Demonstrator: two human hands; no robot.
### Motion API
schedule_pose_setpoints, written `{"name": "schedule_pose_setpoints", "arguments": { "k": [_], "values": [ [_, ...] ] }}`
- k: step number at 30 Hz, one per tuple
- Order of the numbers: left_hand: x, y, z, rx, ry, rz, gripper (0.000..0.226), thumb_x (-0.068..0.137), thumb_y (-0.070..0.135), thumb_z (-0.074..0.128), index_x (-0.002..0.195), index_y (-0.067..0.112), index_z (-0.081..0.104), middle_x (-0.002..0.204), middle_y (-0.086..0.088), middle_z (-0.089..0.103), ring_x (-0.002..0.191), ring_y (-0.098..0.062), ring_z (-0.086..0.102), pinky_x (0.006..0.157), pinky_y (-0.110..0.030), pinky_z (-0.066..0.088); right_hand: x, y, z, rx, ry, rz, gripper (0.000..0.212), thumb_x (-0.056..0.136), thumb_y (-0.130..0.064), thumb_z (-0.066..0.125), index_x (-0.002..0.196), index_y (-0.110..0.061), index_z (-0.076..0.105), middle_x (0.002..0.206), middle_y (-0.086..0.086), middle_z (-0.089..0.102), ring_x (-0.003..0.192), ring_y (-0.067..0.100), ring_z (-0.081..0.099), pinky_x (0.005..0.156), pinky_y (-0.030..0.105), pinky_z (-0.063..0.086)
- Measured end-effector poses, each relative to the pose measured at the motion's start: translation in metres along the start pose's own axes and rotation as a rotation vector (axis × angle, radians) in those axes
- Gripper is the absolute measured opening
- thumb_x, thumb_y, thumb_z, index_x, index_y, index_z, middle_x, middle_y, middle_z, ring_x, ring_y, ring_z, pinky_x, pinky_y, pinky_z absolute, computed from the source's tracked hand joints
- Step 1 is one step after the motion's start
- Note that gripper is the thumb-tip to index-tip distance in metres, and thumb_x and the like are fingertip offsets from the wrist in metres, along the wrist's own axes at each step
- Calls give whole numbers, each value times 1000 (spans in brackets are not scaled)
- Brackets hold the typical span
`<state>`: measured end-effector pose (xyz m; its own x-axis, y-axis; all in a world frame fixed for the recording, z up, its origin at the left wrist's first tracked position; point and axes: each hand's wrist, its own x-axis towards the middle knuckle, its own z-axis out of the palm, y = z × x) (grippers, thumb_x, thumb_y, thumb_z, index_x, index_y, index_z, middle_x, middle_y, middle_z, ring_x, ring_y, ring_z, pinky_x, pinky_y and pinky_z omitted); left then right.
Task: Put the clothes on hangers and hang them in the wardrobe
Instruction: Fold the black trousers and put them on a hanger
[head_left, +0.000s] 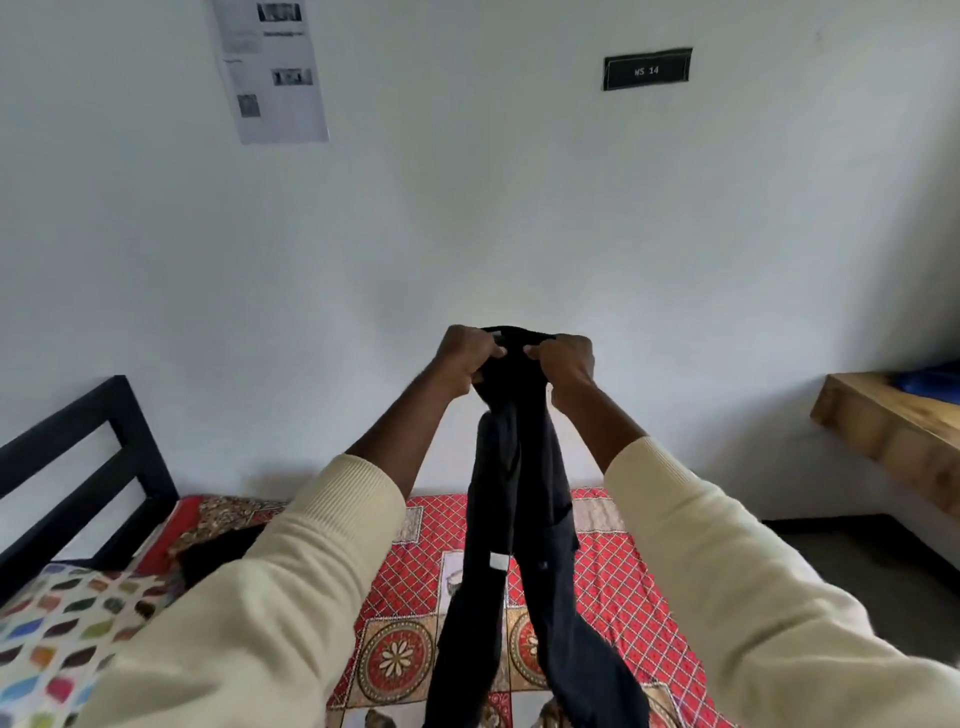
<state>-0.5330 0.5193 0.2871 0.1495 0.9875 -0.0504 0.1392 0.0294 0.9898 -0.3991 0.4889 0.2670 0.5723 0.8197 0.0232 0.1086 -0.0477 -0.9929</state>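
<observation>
Both hands up above bed (597, 582): left hand (465, 356), right hand (566, 361) pinching top edge of black garment (519, 499), so we judge it hangs straight for hanger; no hanger visible

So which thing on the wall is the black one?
The small sign up on the right, black with pale letters. The other thing stuck on the wall, the paper sheet to the left, is white with printed pictures.
</observation>
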Motion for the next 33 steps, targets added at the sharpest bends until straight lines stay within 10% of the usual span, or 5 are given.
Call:
{"name": "schedule_pose_setpoints", "arguments": {
  "k": [5,19,24,29,33],
  "values": [
    [8,-18,4,-47,118,11,38,66,-2,82,100,13,79,92,-8,75,75,-18,69,69,-26,58,-15,13,9,-36,-160,-78,8,59,-1,63,59,0,55,57,7,48,58,21,46,52,29,32],
    [2,2,-3,147,144,155,34,54,26,92,55,14,60,63,0,65,62,-20,66,66,-36,60,-36,28,24,-27,-223,-358,12,77,-4,60,75,-7,72,83,8,67,81,31,65,67,37,48],
    [8,4,-17,251,268,226,15,77,0,70,81,13,65,90,-6,69,85,-22,65,77,-29,55,-46,18,19,58,-388,-269,39,75,6,51,87,-19,78,81,-2,73,72,13,62,62,23,48],
    [4,8,-47,103,-42,326,29,90,-11,48,105,13,55,86,-7,62,74,-16,56,65,-25,46,-6,22,-9,120,-194,-215,34,76,7,61,104,-9,70,105,4,67,95,18,60,73,22,46],
    [-2,33,-84,-92,-245,413,32,91,-16,42,94,12,56,90,-10,61,75,-15,57,68,-24,46,31,20,-40,-26,-443,-91,87,73,-18,83,147,-11,38,151,0,38,139,19,34,108,29,28]
  ]
}}
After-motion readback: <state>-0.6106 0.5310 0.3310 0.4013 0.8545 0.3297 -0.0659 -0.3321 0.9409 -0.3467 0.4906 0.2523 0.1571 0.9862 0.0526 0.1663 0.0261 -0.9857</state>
